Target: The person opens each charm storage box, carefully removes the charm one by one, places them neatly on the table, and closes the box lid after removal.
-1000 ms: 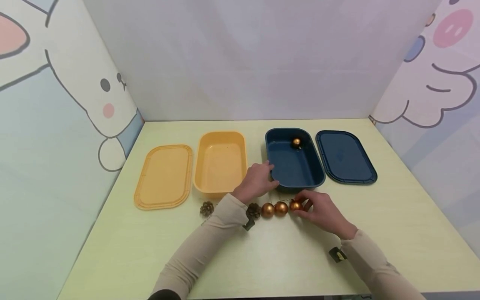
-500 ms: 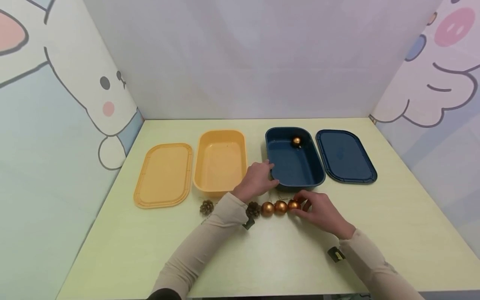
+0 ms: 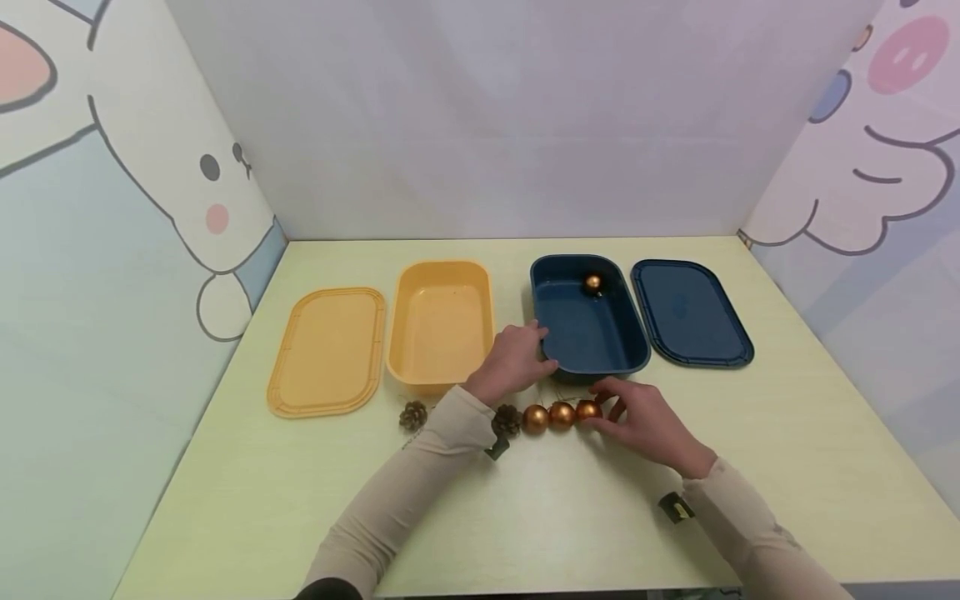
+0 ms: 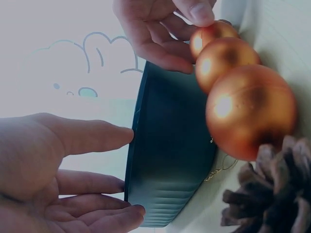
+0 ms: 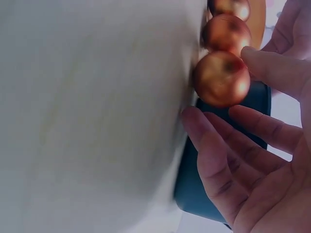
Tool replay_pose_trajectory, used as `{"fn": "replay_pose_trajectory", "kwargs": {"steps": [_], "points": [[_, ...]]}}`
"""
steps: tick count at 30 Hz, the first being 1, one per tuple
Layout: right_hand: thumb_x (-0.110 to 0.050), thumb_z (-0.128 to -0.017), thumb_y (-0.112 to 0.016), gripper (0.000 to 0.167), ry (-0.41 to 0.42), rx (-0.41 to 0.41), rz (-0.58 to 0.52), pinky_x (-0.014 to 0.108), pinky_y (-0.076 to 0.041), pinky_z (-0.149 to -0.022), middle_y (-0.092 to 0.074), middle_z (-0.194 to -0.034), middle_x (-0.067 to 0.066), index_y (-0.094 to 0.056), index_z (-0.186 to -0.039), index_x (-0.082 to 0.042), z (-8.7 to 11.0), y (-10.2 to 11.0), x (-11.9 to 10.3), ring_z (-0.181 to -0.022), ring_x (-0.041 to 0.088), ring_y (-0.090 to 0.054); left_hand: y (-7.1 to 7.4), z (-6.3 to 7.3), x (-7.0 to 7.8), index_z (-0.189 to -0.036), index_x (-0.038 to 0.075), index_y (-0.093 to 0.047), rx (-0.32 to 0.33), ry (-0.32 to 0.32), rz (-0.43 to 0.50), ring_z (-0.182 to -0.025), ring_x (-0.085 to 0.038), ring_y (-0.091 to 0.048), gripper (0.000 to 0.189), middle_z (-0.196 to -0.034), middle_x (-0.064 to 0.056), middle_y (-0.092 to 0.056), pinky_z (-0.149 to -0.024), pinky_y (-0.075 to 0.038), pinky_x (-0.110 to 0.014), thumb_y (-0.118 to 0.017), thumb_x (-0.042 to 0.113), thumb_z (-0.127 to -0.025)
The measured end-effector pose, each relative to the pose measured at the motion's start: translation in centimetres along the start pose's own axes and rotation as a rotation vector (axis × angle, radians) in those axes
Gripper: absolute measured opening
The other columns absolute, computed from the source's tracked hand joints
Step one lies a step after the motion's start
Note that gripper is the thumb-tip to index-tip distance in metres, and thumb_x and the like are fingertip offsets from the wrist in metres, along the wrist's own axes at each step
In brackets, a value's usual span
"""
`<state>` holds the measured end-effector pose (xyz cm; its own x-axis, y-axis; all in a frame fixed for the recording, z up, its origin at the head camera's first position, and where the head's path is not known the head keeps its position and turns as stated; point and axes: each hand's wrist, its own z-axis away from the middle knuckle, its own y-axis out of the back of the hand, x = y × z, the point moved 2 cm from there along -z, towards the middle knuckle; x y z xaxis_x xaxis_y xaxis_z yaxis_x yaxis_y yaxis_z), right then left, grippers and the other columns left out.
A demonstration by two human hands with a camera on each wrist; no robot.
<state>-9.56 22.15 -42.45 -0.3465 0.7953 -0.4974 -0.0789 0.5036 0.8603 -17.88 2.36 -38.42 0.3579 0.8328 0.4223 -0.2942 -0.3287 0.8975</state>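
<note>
Three shiny copper Christmas baubles (image 3: 562,416) stand in a touching row on the table, with a pine cone (image 3: 507,422) at the row's left end. My right hand (image 3: 647,422) is at the rightmost bauble (image 5: 221,79); one fingertip touches it while the other fingers are loosely bent beside it. At the navy container (image 3: 588,333), my left hand (image 3: 512,360) rests its thumb and fingertips against the near left rim. A fourth, smaller-looking bauble (image 3: 593,284) lies inside that container. Left of my left forearm is another pine cone (image 3: 413,417).
A yellow container (image 3: 442,321) stands left of the navy one. Its yellow lid (image 3: 327,352) lies flat at the far left, and a navy lid (image 3: 692,313) lies at the right. Thin gold cords (image 4: 218,170) trail behind the baubles. Walls enclose the table's back and sides.
The rightmost bauble has slid slightly left against its neighbour, with my right hand at it. My fingers now stand a little looser around it. My left hand has stayed at the rim.
</note>
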Motion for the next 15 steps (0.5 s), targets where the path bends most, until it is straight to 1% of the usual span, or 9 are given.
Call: {"fn": "replay_pose_trajectory", "kwargs": {"steps": [2,3,4,5,6,10,11,13,15], "points": [[-0.024,-0.083,-0.083,0.032,0.01,0.006,0.016,0.026,-0.055,-0.063,-0.075,-0.095,0.004,-0.071,-0.107,-0.006,0.0,0.4,-0.1,-0.067,0.001,-0.062,0.1,0.1,0.0,-0.147,0.011,-0.052,-0.005,-0.001,0.008,-0.079,-0.024,-0.069,0.061,-0.16,-0.011,-0.041,-0.066,-0.052,-0.023,-0.07,0.037,-0.094],[-0.024,-0.083,-0.083,0.032,0.015,0.007,0.022,0.027,-0.055,-0.063,-0.075,-0.096,0.005,-0.071,-0.106,-0.006,-0.1,0.6,-0.2,-0.067,0.002,-0.062,0.1,0.1,0.1,-0.147,0.011,-0.052,-0.006,-0.001,0.009,-0.078,-0.024,-0.069,0.061,-0.16,-0.012,-0.041,-0.065,-0.051,-0.023,-0.07,0.037,-0.094],[-0.024,-0.084,-0.082,0.031,0.021,0.007,0.027,0.027,-0.056,-0.064,-0.075,-0.096,0.006,-0.071,-0.106,-0.006,-0.1,0.8,-0.2,-0.067,0.002,-0.063,0.2,0.1,0.1,-0.147,0.011,-0.052,-0.007,-0.001,0.008,-0.08,-0.024,-0.07,0.061,-0.16,-0.012,-0.042,-0.067,-0.051,-0.022,-0.069,0.036,-0.095],[-0.023,-0.084,-0.082,0.03,0.03,0.008,0.033,0.028,-0.056,-0.064,-0.075,-0.096,0.007,-0.071,-0.106,-0.005,-0.2,1.0,-0.3,-0.067,0.003,-0.063,-0.2,-0.2,-0.1,-0.146,0.012,-0.053,0.006,-0.009,0.003,-0.08,-0.023,-0.069,0.061,-0.159,-0.012,-0.043,-0.066,-0.051,-0.022,-0.07,0.037,-0.094],[-0.022,-0.084,-0.082,0.029,0.038,0.01,0.04,0.029,-0.057,-0.064,-0.075,-0.097,0.008,-0.071,-0.105,-0.005,-0.2,1.3,-0.4,-0.067,0.003,-0.064,-0.2,-0.2,-0.2,-0.146,0.012,-0.053,0.004,-0.007,0.005,-0.078,-0.023,-0.069,0.061,-0.159,-0.011,-0.043,-0.066,-0.051,-0.023,-0.07,0.037,-0.094],[-0.021,-0.084,-0.082,0.025,0.071,0.023,0.074,0.032,-0.059,-0.066,-0.075,-0.095,0.008,-0.071,-0.102,-0.007,-0.7,2.1,-0.6,-0.069,0.005,-0.065,-0.3,-0.2,-0.2,-0.146,0.011,-0.054,0.009,-0.007,0.004,-0.082,-0.023,-0.069,0.059,-0.158,-0.012,-0.044,-0.069,-0.052,-0.023,-0.07,0.036,-0.094],[-0.021,-0.084,-0.081,0.024,0.08,0.024,0.081,0.033,-0.059,-0.066,-0.075,-0.094,0.007,-0.072,-0.102,-0.007,-0.8,2.3,-0.7,-0.069,0.005,-0.065,-0.4,-0.2,-0.2,-0.146,0.011,-0.054,0.009,-0.007,0.005,-0.081,-0.024,-0.069,0.06,-0.159,-0.012,-0.043,-0.069,-0.053,-0.024,-0.07,0.036,-0.094],[-0.021,-0.084,-0.082,0.023,0.095,0.027,0.091,0.034,-0.059,-0.067,-0.075,-0.093,0.006,-0.072,-0.1,-0.008,-1.1,2.8,-1.0,-0.071,0.005,-0.065,-0.1,0.0,0.0,-0.146,0.01,-0.053,0.002,-0.002,0.007,-0.094,-0.026,-0.07,0.059,-0.159,-0.012,-0.043,-0.077,-0.056,-0.025,-0.069,0.034,-0.095],[-0.02,-0.084,-0.082,0.02,0.115,0.032,0.097,0.031,-0.058,-0.065,-0.075,-0.089,0.003,-0.073,-0.098,-0.01,-1.4,3.2,-1.2,-0.07,0.003,-0.063,-0.2,0.0,0.0,-0.146,0.01,-0.054,0.009,-0.005,0.012,-0.099,-0.028,-0.07,0.059,-0.158,-0.012,-0.044,-0.08,-0.056,-0.027,-0.07,0.034,-0.094]]}}
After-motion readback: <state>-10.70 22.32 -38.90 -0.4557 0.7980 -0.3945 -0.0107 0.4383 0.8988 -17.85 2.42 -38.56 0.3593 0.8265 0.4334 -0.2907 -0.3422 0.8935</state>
